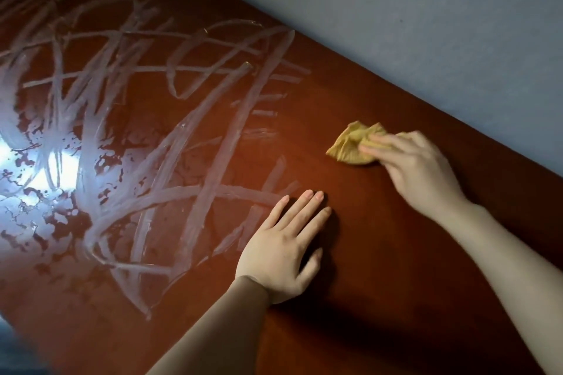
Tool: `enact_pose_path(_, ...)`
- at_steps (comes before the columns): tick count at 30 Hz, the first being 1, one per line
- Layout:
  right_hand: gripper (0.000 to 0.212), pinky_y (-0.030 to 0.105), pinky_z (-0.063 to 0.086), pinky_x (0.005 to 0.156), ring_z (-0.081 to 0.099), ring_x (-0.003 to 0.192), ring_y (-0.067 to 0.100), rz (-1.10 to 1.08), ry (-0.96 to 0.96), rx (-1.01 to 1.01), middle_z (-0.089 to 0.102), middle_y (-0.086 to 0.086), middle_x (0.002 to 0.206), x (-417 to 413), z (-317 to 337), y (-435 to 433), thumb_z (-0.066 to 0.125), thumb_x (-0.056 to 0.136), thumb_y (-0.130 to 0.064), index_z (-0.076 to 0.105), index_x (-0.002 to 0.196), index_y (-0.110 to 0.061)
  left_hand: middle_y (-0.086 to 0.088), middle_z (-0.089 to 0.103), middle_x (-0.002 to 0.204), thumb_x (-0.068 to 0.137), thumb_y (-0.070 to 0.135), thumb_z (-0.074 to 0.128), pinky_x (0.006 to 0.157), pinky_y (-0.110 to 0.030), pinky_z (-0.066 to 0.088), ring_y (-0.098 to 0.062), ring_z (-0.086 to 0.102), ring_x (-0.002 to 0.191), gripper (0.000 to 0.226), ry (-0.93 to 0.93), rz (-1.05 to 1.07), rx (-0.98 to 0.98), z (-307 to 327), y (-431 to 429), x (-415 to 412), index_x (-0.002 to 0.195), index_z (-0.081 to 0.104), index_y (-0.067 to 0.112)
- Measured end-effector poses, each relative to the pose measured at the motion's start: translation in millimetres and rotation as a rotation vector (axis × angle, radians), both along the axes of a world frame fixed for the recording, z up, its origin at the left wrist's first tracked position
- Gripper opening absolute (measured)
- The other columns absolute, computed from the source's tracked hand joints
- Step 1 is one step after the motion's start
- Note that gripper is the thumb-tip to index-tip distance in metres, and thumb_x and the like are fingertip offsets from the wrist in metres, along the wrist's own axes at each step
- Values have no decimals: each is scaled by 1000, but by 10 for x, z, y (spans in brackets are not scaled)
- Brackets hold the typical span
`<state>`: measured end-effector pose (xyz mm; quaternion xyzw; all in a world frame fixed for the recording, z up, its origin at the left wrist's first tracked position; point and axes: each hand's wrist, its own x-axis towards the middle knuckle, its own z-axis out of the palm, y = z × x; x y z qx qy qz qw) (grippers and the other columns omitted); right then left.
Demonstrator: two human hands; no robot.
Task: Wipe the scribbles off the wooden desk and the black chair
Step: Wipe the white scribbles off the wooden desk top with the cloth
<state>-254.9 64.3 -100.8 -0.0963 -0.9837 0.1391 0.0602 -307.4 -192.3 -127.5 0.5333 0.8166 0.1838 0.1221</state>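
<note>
A reddish-brown wooden desk [380,222] fills most of the view. White scribbles [146,106] cover its left and middle parts, crossing in many loops and strokes. My right hand [417,167] presses a crumpled yellow cloth [350,143] against the desk, just right of the scribbles, with its fingers lying over the cloth. My left hand [286,246] lies flat on the desk with straight fingers, at the right edge of the scribbles. The black chair is not in view.
A pale blue-grey wall [426,24] runs along the desk's far edge, diagonally from top middle to right. A bright glare [39,167] reflects off the desk at the left. The right part of the desk shows no marks.
</note>
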Motion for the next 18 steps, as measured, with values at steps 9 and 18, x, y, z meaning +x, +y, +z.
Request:
enact_pose_path(9,47,44,39,89,45,112,37,-256,-38,100,48,0,142,-1185,-41,157,47,94,-6,52,135,-29,-4,27,154,90,33,38,119,-36,3,-18,15,145,58,-5,11,-8,9,9,-2,145,34,17)
enact_pose_path(18,47,44,29,101,30,129,32,-108,-162,28,32,-3,151,-1915,15,-516,34,99,-11,40,140,-34,-3,25,155,88,33,40,119,-35,2,-17,11,146,61,-15,13,-16,5,7,-25,146,33,17)
